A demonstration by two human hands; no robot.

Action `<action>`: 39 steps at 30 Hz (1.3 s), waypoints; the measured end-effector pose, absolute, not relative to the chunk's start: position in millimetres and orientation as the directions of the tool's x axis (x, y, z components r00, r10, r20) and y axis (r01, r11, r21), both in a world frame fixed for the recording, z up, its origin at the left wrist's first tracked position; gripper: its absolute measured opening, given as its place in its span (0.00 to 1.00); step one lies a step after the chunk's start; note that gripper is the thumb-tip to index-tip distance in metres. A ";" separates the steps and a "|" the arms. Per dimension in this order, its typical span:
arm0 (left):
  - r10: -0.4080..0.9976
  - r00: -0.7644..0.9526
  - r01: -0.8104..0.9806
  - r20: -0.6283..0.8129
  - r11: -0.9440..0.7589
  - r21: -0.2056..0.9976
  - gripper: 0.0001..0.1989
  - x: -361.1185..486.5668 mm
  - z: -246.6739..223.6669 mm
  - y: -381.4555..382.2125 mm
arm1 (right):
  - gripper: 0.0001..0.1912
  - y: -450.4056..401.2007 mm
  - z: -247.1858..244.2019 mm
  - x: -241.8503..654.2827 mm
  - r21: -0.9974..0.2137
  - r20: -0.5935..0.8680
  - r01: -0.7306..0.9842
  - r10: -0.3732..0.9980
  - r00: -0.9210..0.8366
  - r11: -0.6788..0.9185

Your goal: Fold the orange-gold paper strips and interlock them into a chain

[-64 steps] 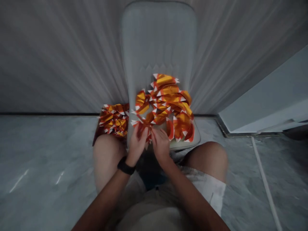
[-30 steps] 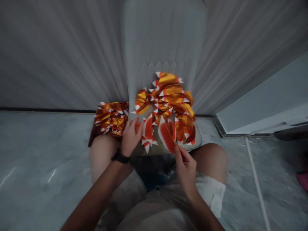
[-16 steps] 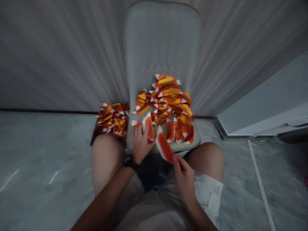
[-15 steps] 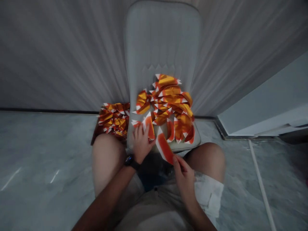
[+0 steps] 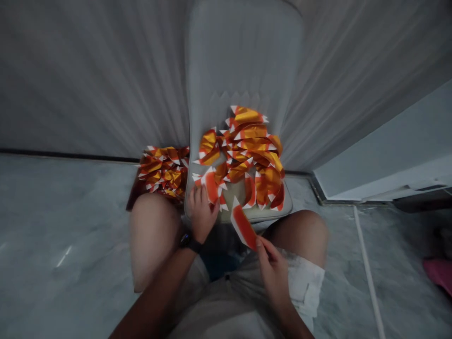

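My right hand [image 5: 273, 270] pinches the lower end of a flat red paper piece [image 5: 243, 227] with a white border and a pointed tip, above the chair's front edge. My left hand [image 5: 203, 214], with a dark watch [image 5: 189, 241] on its wrist, is closed on another red-and-white paper piece [image 5: 212, 186] at the front left of the seat. The hand's back partly hides its fingertips. Beyond both hands, a heap of gold-and-orange paper pieces [image 5: 252, 132] with white pointed ends covers much of the grey chair's seat [image 5: 235, 200].
A dark red box [image 5: 132, 190] filled with similar gold pieces stands on the floor left of the chair. My knees flank the seat. Behind rises a pleated grey curtain [image 5: 106, 84]; a pale panel [image 5: 388, 146] stands at right. Something pink [image 5: 439, 273] lies at the right edge.
My left hand has moved a little left with its paper piece, uncovering other pieces beside it. My right hand has shifted slightly down and right, still holding its piece. The view has turned slightly.
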State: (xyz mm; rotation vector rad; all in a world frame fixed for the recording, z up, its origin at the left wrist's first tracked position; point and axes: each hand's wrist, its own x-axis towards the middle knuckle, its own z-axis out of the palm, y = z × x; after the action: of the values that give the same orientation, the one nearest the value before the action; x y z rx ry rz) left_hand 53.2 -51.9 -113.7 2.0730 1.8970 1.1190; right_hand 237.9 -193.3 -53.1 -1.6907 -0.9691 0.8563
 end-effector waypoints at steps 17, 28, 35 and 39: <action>0.992 -0.085 0.024 0.090 -0.088 0.996 0.25 60.4 -40.6 -109.4 | 0.18 -162.7 -23.8 192.7 -0.917 0.194 0.399 0.877 0.440 0.003; 0.994 0.070 -0.394 -0.087 0.108 0.913 0.33 73.3 -44.1 -147.6 | 0.16 -180.5 -37.4 203.0 -0.978 0.120 0.180 0.989 0.083 0.103; 0.987 0.131 -0.343 -0.090 0.130 0.930 0.30 73.0 -44.9 -157.0 | 0.19 -178.1 -53.0 218.4 -0.991 0.082 0.112 0.995 0.058 0.075; 0.985 0.142 -0.292 -0.102 0.140 0.946 0.29 71.7 -45.7 -155.1 | 0.17 -174.4 -54.9 221.7 -0.998 0.022 0.053 0.998 0.061 0.019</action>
State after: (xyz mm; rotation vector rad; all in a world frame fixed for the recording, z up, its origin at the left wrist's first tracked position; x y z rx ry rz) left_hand 71.7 -155.1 -45.7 0.9542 0.9521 1.1591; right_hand 221.7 -174.4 -54.9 -1.2613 -1.2114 1.1233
